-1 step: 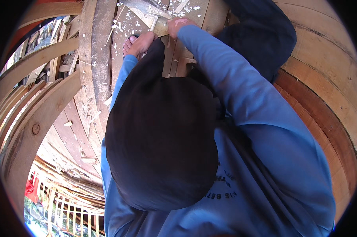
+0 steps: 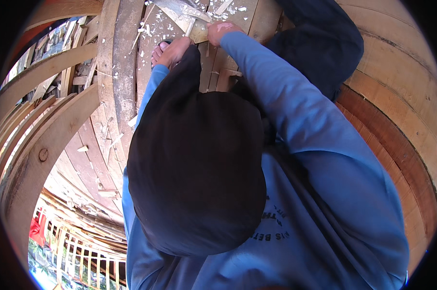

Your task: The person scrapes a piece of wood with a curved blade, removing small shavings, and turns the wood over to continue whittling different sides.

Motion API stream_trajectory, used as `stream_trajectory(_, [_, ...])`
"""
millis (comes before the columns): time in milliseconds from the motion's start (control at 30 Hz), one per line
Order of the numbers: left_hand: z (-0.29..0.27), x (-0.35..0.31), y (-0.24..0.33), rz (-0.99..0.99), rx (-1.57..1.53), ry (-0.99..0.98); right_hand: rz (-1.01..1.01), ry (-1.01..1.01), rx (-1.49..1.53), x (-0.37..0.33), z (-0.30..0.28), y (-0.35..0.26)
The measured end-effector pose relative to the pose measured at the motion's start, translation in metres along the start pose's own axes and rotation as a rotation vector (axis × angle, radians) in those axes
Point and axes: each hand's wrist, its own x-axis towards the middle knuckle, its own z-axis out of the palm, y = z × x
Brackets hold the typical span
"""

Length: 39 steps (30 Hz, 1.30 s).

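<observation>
At the top of the head view my left hand (image 2: pixel 176 52) is closed around a thin pale wooden stick (image 2: pixel 190 27), which points away from me. My right hand (image 2: pixel 222 32) is closed at the near end of a broad grey blade (image 2: pixel 182 9), probably a large knife; its handle is hidden in my fist. The blade slants up and left, just beyond the stick's tip. Beneath them lies a flat pale piece of wood (image 2: pixel 199 35). I cannot tell whether blade and stick touch.
White wood shavings (image 2: pixel 153 30) litter the plank floor (image 2: pixel 95 145). My toes (image 2: pixel 155 53) show beside my left hand. My dark-trousered knee (image 2: pixel 196 169) fills the middle. A wooden railing (image 2: pixel 44 154) stands left, stacked sticks (image 2: pixel 78 208) lie lower left, and a plank wall (image 2: pixel 397 63) rises right.
My right hand and the blade have shifted very slightly to the right and away from me. My left hand keeps its hold on the stick.
</observation>
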Motion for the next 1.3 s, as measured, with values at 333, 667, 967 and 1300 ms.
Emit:
stream_trajectory(333, [0.01,0.013,-0.027,-0.028,0.191,0.044,-0.119,-0.089,-0.061,-0.033,-0.028,-0.012])
stream_trajectory(667, [0.037,0.054,-0.072,-0.037,0.116,0.079,-0.001,0.007,-0.06,-0.026,-0.016,-0.021])
stream_trajectory(967, [0.036,-0.018,-0.043,-0.052,-0.016,0.293,0.022,0.034,-0.075,-0.04,-0.03,-0.035])
stream_trajectory(1300, [0.127,-0.152,-0.023,-0.211,-0.228,0.44,-0.091,-0.047,-0.111,0.021,0.008,0.002])
